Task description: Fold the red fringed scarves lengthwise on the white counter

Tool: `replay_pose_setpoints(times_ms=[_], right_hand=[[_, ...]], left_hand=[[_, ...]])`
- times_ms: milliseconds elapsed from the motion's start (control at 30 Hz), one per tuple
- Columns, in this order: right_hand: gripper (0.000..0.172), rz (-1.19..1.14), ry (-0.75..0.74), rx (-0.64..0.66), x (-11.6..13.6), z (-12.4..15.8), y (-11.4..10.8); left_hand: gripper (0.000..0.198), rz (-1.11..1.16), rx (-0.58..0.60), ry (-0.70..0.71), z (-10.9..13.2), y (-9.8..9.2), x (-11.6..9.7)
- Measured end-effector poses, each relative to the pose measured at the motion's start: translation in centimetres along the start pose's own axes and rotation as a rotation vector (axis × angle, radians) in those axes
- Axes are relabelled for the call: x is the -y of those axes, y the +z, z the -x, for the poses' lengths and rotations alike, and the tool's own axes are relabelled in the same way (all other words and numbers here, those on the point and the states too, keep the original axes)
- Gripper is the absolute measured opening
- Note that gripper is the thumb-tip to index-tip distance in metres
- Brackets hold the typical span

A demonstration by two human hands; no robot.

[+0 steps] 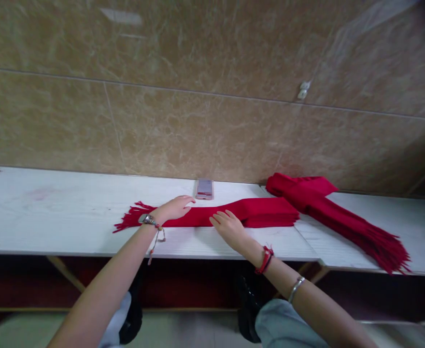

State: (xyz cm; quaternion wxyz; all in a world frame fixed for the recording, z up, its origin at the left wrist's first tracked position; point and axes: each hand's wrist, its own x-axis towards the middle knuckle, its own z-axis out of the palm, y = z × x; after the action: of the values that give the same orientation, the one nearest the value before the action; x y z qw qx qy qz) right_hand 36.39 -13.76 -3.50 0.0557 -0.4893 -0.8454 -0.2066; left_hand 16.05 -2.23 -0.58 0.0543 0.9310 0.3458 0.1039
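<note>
A red fringed scarf [270, 212] lies lengthwise on the white counter, its right part folded in a thick stack and its fringe spread at the left end. My left hand [175, 209] rests flat on the scarf's left part, fingers extended toward the right. On the scarf's middle, just left of the folded stack, lies my right hand [229, 227] with its fingers apart. Neither hand grips anything visible.
A phone [204, 189] lies behind the scarf, against the tiled wall [198, 125]. Another red scarf bundle [328, 208] lies at the right, its fringe near the front edge of the counter [71, 212]. Dark shelf openings show beneath.
</note>
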Motion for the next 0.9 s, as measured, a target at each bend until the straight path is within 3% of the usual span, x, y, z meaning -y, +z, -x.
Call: replay_pose_setpoints(times_ms=[167, 333, 567, 700, 900], right_hand=[[0.018, 0.029, 0.062, 0.03, 0.1, -0.6, 0.0], [0.021, 0.028, 0.081, 0.046, 0.0, -1.1, -0.2], [0.018, 0.017, 0.036, 0.0, -0.4, -1.3, 0.3], [0.018, 0.013, -0.07, 0.043, -0.4, -1.3, -0.4], [0.018, 0.066, -0.084, 0.005, 0.1, -2.1, -0.1]], left_hand=[[0.03, 0.249, 0.215, -0.028, -5.2, 2.1, -1.0], [0.023, 0.321, 0.354, -0.066, -8.1, 2.6, -1.0], [0.023, 0.451, 0.359, -0.081, -8.4, 1.9, -0.8], [0.022, 0.5, 0.354, -0.115, -8.3, 2.4, -0.4], [0.025, 0.567, 0.359, -0.163, -8.4, 2.9, -0.4]])
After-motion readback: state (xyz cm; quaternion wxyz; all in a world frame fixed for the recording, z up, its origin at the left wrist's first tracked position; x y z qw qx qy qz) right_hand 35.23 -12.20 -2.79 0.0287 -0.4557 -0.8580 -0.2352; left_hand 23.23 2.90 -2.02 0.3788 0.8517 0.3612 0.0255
